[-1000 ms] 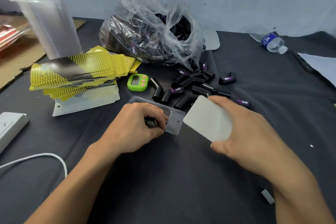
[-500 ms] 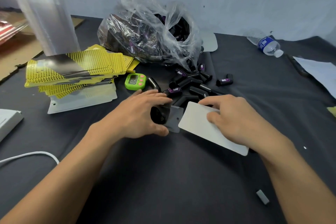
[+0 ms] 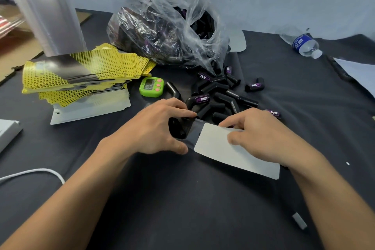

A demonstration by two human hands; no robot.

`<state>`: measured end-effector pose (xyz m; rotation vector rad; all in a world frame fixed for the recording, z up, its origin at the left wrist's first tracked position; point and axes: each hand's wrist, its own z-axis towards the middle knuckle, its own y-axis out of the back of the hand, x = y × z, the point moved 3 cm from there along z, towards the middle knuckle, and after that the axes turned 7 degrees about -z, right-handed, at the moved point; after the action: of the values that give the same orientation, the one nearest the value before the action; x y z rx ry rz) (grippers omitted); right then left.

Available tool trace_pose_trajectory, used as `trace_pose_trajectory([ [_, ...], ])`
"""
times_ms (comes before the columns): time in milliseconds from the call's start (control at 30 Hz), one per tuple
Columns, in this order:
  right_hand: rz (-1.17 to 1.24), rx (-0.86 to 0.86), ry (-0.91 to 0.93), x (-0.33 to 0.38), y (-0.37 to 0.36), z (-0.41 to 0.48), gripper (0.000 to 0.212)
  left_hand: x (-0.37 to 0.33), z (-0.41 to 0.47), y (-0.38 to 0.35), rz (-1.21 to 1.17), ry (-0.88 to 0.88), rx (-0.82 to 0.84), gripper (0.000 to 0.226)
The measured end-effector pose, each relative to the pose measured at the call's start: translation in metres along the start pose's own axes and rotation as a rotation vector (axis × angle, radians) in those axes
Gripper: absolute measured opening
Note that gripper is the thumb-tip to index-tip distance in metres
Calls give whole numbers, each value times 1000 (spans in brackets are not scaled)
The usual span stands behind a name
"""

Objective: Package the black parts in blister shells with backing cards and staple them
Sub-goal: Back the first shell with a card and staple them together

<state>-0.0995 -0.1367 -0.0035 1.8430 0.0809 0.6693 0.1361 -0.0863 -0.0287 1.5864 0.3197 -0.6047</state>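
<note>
My left hand (image 3: 154,128) grips a clear blister shell (image 3: 193,131) with a black part (image 3: 177,129) inside it, thumb on the near edge and fingers over the far edge. My right hand (image 3: 261,138) holds a white backing card (image 3: 233,154), thumb on top, with the card's left end at the shell's open end. Several loose black parts (image 3: 215,95) with purple labels lie just beyond both hands. A stack of yellow dotted backing cards (image 3: 81,73) sits at the left.
A clear plastic bag (image 3: 168,28) full of black parts stands behind the loose ones. A green timer (image 3: 151,86) lies beside the cards. Stacked clear shells (image 3: 46,12) rise at far left. A water bottle (image 3: 304,44) lies at the back right. A white cable (image 3: 34,173) curves at the near left.
My right hand has brought the white card down and left until its end meets the shell. My left hand has shifted from pressing on the shell to gripping it by its edges.
</note>
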Motion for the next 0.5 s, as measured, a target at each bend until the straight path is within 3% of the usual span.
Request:
trace_pose_trajectory([
  [500, 101, 130, -12, 7, -1, 19, 32, -1, -4, 5, -49, -13, 36, 84],
])
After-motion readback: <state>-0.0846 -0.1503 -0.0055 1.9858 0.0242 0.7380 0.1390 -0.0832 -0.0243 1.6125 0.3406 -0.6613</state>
